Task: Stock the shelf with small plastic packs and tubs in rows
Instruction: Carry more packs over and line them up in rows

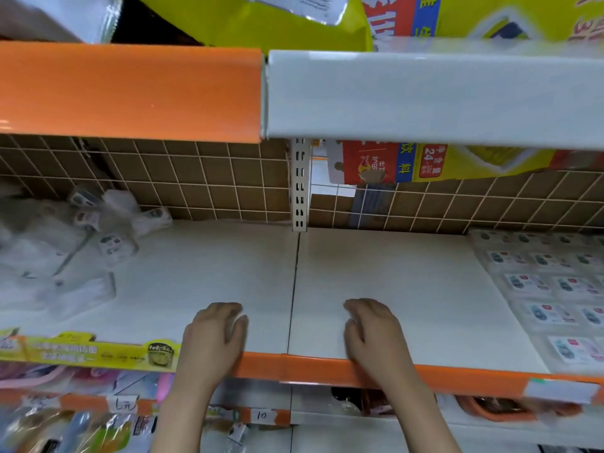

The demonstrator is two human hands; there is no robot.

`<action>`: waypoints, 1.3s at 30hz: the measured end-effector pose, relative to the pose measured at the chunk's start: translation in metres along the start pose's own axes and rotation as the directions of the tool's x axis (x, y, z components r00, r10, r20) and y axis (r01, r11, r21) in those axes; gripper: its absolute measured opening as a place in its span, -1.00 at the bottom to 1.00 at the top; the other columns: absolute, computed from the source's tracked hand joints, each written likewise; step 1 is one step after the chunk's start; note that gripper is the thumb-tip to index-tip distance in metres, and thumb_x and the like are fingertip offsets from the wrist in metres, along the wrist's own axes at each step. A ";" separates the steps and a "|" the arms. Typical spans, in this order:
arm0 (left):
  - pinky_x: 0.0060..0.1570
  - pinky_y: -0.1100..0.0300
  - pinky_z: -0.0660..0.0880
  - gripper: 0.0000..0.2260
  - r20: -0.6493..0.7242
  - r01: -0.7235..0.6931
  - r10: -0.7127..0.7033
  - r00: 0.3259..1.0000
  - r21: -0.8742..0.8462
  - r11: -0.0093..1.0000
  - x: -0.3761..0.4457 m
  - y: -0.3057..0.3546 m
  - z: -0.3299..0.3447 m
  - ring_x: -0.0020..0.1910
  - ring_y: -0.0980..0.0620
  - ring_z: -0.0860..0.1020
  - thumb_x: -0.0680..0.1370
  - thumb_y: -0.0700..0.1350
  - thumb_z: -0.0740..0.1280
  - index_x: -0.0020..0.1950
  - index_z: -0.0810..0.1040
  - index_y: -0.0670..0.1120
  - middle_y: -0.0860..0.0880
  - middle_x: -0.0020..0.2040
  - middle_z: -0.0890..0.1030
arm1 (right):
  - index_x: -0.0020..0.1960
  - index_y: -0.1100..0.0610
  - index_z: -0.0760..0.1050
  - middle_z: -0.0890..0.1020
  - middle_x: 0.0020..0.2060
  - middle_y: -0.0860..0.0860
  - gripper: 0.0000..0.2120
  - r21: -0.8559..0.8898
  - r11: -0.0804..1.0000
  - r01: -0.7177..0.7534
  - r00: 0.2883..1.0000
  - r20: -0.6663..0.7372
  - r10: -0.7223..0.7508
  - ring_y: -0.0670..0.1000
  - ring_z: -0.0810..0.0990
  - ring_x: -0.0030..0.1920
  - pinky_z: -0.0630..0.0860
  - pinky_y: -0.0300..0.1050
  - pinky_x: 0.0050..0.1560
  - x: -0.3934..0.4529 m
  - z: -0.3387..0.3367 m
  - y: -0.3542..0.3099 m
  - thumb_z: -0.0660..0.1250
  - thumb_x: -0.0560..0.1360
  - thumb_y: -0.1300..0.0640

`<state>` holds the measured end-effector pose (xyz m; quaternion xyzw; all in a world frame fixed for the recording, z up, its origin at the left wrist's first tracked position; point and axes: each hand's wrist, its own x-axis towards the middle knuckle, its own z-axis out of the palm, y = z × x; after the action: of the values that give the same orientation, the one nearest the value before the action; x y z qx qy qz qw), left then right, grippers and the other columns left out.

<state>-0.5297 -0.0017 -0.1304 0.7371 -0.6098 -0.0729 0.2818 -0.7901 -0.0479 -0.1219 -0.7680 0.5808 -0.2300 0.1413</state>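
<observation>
A shop aisle: the white shelf (202, 276) has its middle bare. Nearest, the left hand (214, 335) and right hand (376, 335) rest on it, fingers loosely curled, holding nothing. Farther right, flat packs (552, 289) lie in rows; farther left, a loose clear-wrapped heap (75, 243) could slide or get knocked forward.

The shelf board (376, 289) looks like smooth, matt white painted metal, its front lip (310, 367) glossy orange. The packs (555, 289) at right are clear, shiny plastic with paper-like labels. The back grid (196, 178) is thin white wire.
</observation>
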 end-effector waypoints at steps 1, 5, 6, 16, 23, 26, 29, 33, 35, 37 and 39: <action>0.00 0.03 0.48 -0.48 0.000 -0.006 0.006 1.000 0.002 1.000 0.000 0.003 0.001 -0.01 -0.16 0.58 0.44 0.18 0.06 0.05 0.64 -0.12 -0.08 0.01 0.65 | 0.21 0.17 0.54 0.60 0.14 0.07 -0.58 -0.002 1.000 0.004 1.000 -0.002 -0.004 0.08 0.53 0.15 0.42 -0.08 0.19 0.001 0.001 0.000 0.10 0.44 0.12; -0.01 0.03 0.49 -0.50 0.027 -0.041 0.040 0.999 0.026 0.999 0.000 0.010 0.000 -0.01 -0.13 0.59 0.46 0.17 0.07 0.05 0.64 -0.11 -0.06 0.01 0.65 | 0.23 0.17 0.53 0.59 0.15 0.07 -0.62 0.019 1.000 -0.014 1.000 -0.002 0.014 0.07 0.52 0.16 0.41 -0.09 0.21 0.005 0.007 -0.001 0.14 0.48 0.14; -0.01 0.03 0.49 -0.51 0.033 -0.040 0.039 0.999 0.028 0.999 0.000 0.009 -0.001 -0.01 -0.13 0.59 0.46 0.16 0.06 0.05 0.64 -0.11 -0.06 0.01 0.65 | 0.24 0.16 0.52 0.58 0.16 0.06 -0.64 0.022 1.000 -0.016 1.000 0.006 0.016 0.06 0.51 0.18 0.39 -0.10 0.23 0.006 0.010 -0.002 0.15 0.50 0.14; 0.10 0.05 0.49 -0.59 0.047 -0.033 0.032 0.998 0.010 0.999 0.012 -0.030 -0.029 0.08 -0.12 0.57 0.43 -0.17 0.07 0.13 0.63 -0.12 -0.07 0.08 0.63 | 0.24 0.17 0.51 0.58 0.16 0.11 -0.66 0.015 1.000 -0.003 1.000 -0.020 0.003 0.11 0.50 0.17 0.43 -0.02 0.20 0.023 0.039 -0.035 0.18 0.51 0.16; 0.09 0.10 0.46 -0.61 0.116 -0.115 0.108 0.987 0.055 0.992 0.035 -0.110 -0.075 0.11 -0.08 0.54 0.50 -0.07 0.08 0.20 0.58 -0.09 -0.04 0.15 0.60 | 0.09 0.23 0.59 0.64 -0.05 0.17 -0.66 0.014 1.000 -0.026 0.990 -0.140 0.028 0.21 0.58 -0.05 0.50 -0.03 -0.04 0.037 0.091 -0.114 0.20 0.39 0.19; 0.08 0.03 0.49 -0.63 0.109 -0.132 0.127 0.986 0.036 0.991 0.041 -0.152 -0.100 0.08 -0.10 0.56 0.51 -0.03 0.11 0.18 0.59 -0.11 -0.06 0.12 0.62 | 0.01 0.20 0.61 0.64 -0.12 0.15 -0.70 0.000 1.000 -0.003 0.985 -0.173 0.003 0.22 0.59 -0.15 0.52 -0.03 -0.15 0.039 0.119 -0.165 0.21 0.35 0.19; 0.00 -0.04 0.54 -0.69 0.053 -0.172 0.170 0.984 0.036 0.984 0.049 -0.185 -0.123 0.00 -0.15 0.60 0.49 -0.08 0.19 0.11 0.62 -0.15 -0.09 0.04 0.65 | -0.03 0.16 0.61 0.65 -0.14 0.12 -0.63 -0.039 0.998 0.041 0.989 -0.140 -0.046 0.20 0.61 -0.17 0.54 -0.01 -0.19 0.044 0.140 -0.204 0.11 0.37 0.06; 0.00 -0.04 0.53 -0.69 0.012 -0.176 0.176 0.984 0.044 0.983 0.058 -0.216 -0.148 -0.02 -0.16 0.59 0.49 -0.07 0.20 0.10 0.62 -0.17 -0.10 0.03 0.65 | 0.01 0.11 0.61 0.65 -0.09 0.07 -0.57 -0.057 0.998 0.026 0.994 -0.107 -0.032 0.20 0.60 -0.11 0.53 0.03 -0.13 0.046 0.156 -0.234 0.06 0.37 -0.01; 0.03 -0.03 0.52 -0.66 0.024 -0.171 0.170 0.985 0.037 0.985 0.060 -0.224 -0.151 0.01 -0.16 0.58 0.50 -0.05 0.17 0.13 0.61 -0.16 -0.10 0.06 0.65 | 0.01 0.10 0.61 0.65 -0.08 0.06 -0.57 -0.062 0.998 0.018 0.995 -0.099 -0.024 0.20 0.60 -0.10 0.53 0.04 -0.13 0.046 0.159 -0.243 0.06 0.37 -0.02; 0.04 -0.03 0.51 -0.65 0.042 -0.163 0.161 0.986 0.038 0.986 0.060 -0.229 -0.150 0.02 -0.15 0.57 0.50 -0.04 0.16 0.15 0.60 -0.15 -0.09 0.08 0.64 | 0.01 0.10 0.61 0.65 -0.09 0.06 -0.58 -0.069 0.997 0.021 0.996 -0.088 -0.027 0.20 0.61 -0.10 0.54 0.03 -0.14 0.045 0.161 -0.249 0.06 0.38 -0.02; 0.00 -0.03 0.52 -0.67 0.042 -0.176 0.174 0.984 0.041 0.984 0.058 -0.233 -0.146 -0.01 -0.17 0.57 0.49 -0.05 0.19 0.12 0.61 -0.14 -0.08 0.04 0.65 | 0.00 0.11 0.61 0.65 -0.10 0.06 -0.59 -0.069 0.997 0.025 0.996 -0.079 -0.031 0.19 0.61 -0.12 0.54 0.01 -0.14 0.045 0.163 -0.252 0.07 0.37 -0.01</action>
<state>-0.2497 0.0138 -0.1122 0.6852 -0.6790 -0.0483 0.2590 -0.4879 -0.0273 -0.1305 -0.7707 0.5826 -0.2425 0.0883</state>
